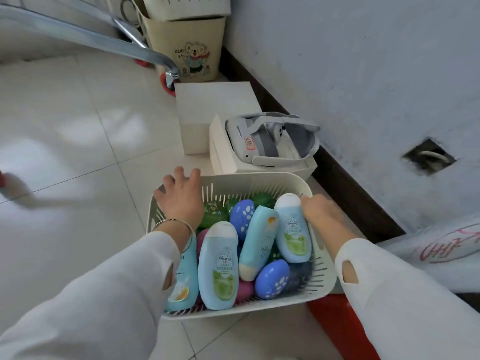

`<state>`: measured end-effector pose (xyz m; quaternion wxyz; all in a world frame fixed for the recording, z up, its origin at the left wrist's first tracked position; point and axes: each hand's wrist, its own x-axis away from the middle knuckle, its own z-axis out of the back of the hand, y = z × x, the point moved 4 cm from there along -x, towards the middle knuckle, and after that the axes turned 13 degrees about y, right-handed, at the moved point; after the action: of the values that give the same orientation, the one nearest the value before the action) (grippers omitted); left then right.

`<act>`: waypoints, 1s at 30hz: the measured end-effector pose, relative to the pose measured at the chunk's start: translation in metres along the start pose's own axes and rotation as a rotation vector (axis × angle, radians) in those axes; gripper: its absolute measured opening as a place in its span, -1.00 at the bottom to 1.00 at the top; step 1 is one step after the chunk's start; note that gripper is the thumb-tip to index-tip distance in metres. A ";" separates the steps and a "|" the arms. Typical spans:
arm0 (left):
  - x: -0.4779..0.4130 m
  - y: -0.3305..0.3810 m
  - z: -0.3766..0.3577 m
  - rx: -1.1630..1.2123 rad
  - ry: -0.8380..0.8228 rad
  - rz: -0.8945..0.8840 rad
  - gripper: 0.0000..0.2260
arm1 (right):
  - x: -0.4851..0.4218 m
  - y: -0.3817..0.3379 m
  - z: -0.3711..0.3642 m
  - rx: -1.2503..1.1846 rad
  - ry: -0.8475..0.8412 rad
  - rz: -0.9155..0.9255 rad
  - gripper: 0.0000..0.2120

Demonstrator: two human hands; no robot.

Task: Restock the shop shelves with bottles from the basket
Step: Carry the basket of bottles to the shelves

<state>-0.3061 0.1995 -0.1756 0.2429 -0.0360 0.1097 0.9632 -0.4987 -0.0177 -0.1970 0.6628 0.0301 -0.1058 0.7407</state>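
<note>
Bottles [218, 266] lie in the basket [285, 178], long axes near-to-far. The left hand [179, 201] is spread on its far-left rim, and the right hand [319, 209] is against the rightmost bottle [293, 229] — grip too blurred to tell.

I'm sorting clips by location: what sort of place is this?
Probably a shop's storeroom or back corner: a basket crammed with toiletry bottles, with stacked storage bins and plain white boxes on the tiled floor.
</note>
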 end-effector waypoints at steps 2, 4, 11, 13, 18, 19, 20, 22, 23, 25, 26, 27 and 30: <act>0.020 -0.020 0.004 -0.004 -0.030 0.079 -0.42 | 0.015 0.004 -0.006 -0.213 -0.047 -0.145 -0.52; 0.032 -0.031 0.008 -0.010 -0.060 0.100 -0.39 | 0.027 0.005 -0.007 -0.289 -0.049 -0.215 -0.56; 0.053 -0.056 0.002 0.125 -0.289 0.388 -0.27 | 0.044 0.008 -0.010 -0.250 0.071 -0.216 -0.61; 0.057 -0.059 0.000 0.153 -0.340 0.410 -0.26 | 0.045 0.007 -0.011 -0.237 0.060 -0.207 -0.63; 0.062 -0.066 0.009 0.164 -0.453 0.446 -0.15 | 0.055 0.010 -0.002 -0.246 -0.002 -0.206 -0.66; 0.067 -0.068 0.014 0.160 -0.470 0.444 -0.14 | 0.061 0.012 0.001 -0.253 -0.016 -0.211 -0.67; 0.072 -0.070 0.020 0.161 -0.483 0.439 -0.13 | 0.067 0.015 0.005 -0.260 -0.031 -0.217 -0.67; 0.083 -0.074 0.040 0.158 -0.497 0.428 -0.12 | 0.082 0.021 0.015 -0.268 -0.065 -0.238 -0.67; 0.086 -0.074 0.052 0.152 -0.502 0.418 -0.13 | 0.090 0.023 0.021 -0.270 -0.078 -0.249 -0.68; 0.085 -0.073 0.081 0.139 -0.504 0.390 -0.15 | 0.105 0.025 0.039 -0.265 -0.090 -0.276 -0.68; 0.083 -0.072 0.097 0.134 -0.503 0.378 -0.16 | 0.113 0.025 0.051 -0.260 -0.095 -0.288 -0.67; 0.082 -0.071 0.114 0.127 -0.503 0.370 -0.17 | 0.120 0.025 0.065 -0.254 -0.098 -0.298 -0.67; 0.078 -0.071 0.170 0.109 -0.502 0.358 -0.20 | 0.144 0.020 0.114 -0.256 -0.118 -0.308 -0.66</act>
<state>-0.3433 0.3349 -0.0332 0.0906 0.2359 0.1024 0.9621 -0.5463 0.0983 -0.0616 0.7592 0.0050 -0.2320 0.6081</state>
